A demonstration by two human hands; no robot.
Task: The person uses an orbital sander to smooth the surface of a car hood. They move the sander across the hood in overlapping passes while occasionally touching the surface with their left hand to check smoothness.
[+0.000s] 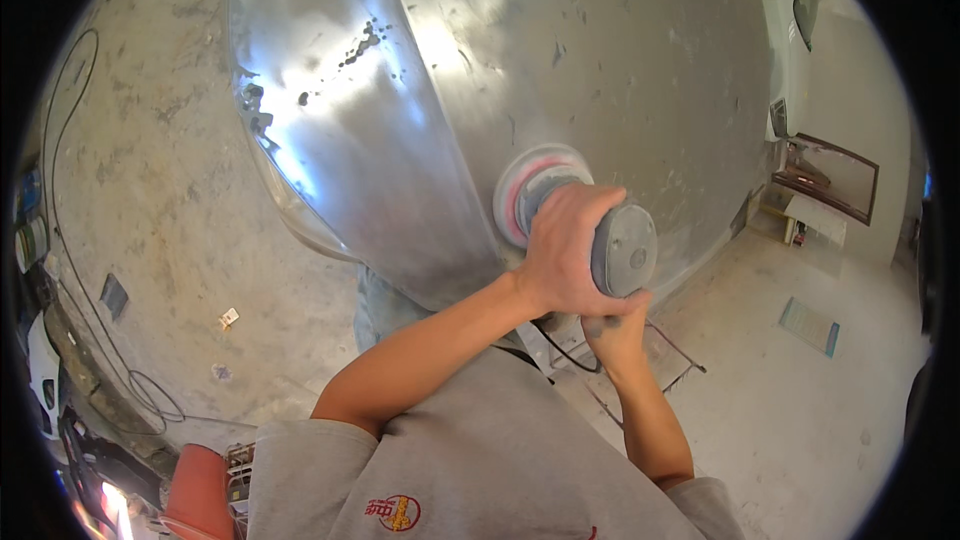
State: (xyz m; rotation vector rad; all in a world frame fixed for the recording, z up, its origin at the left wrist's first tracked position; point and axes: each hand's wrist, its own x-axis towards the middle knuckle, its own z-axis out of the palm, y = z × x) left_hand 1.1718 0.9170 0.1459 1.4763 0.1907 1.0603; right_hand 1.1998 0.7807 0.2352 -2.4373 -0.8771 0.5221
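Note:
A grey power sander (630, 252) with a round pad ringed in red presses against a large grey car body panel (640, 70), just right of a curved seam. My left hand (565, 250) is wrapped round the body of the sander, thumb and fingers bent over it. Lower down, my right hand (615, 332) grips the underside of the tool; its fingers are partly hidden. Left of the seam, a shinier stretch of bodywork (390, 155) shows glare and dark chipped spots. From beneath the sander, a dark cord (568, 352) hangs down.
A long hose (62, 140) loops over the concrete floor at left, near a dark flat scrap (114, 296). An orange-red bucket (196, 490) stands lower left. A brown frame (825, 180) leans at right, and a thin metal stand (672, 365) is by my right arm.

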